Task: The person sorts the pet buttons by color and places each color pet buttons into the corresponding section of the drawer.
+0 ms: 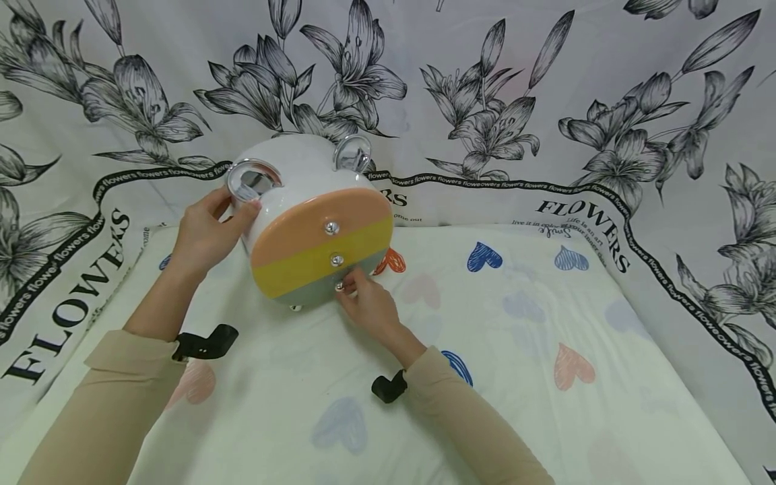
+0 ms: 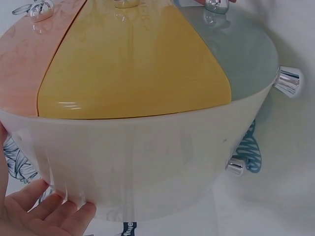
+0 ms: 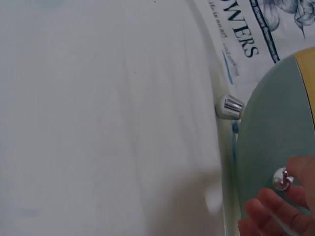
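Observation:
A white oval box [image 1: 303, 158] with an orange, a yellow and a grey-green front panel stands tilted on the bed. Each panel bears a small silver knob. Two shiny silver round pieces, one of them this left ring [image 1: 254, 178], stick up from its top. My left hand [image 1: 212, 229] grips the box's upper left side, its thumb near the orange panel. In the left wrist view, several fingertips [image 2: 81, 214] lie against the white body. My right hand [image 1: 370, 306] pinches the silver knob [image 3: 281, 179] on the grey-green panel [image 3: 266, 142]; that panel sits flush with the front.
Short silver feet [image 2: 290, 81] poke out from the box's underside. Beneath lies a pale sheet [image 1: 485, 417] printed with hearts. Behind it hangs white cloth [image 1: 412, 101] with black flower drawings and lettering. A black wrist strap piece [image 1: 209, 342] juts from the left sleeve.

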Motion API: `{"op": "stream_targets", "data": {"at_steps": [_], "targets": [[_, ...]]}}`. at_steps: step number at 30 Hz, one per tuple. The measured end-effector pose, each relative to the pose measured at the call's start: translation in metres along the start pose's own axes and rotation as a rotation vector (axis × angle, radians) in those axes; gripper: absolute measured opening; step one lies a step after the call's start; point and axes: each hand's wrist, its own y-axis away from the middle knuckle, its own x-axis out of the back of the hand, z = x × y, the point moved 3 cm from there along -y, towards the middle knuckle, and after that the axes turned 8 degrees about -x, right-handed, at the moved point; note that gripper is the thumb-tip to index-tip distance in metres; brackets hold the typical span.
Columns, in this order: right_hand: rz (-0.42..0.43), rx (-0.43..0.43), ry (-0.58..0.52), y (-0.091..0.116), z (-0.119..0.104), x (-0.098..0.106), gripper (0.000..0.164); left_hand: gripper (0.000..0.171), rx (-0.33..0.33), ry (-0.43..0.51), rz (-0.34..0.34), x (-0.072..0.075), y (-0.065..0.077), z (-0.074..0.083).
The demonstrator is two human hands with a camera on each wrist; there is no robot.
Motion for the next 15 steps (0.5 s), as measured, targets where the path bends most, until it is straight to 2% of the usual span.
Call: {"op": "stream_targets", "data": {"at_steps": [6, 12, 15], "targets": [[-0.067, 0.035, 0.025, 0.007, 0.011, 0.014, 0.025, 0.075, -0.005, -0.009, 0.007, 0.000, 0.001, -0.002], [-0.043, 0.074, 0.081, 0.013, 0.031, 0.042, 0.029, 0.072, -0.020, 0.017, 0.006, -0.001, 0.001, -0.004], [-0.031, 0.067, 0.108, 0.016, 0.044, 0.059, 0.029, 0.070, -0.043, 0.034, 0.008, -0.001, 0.003, -0.005]]}}
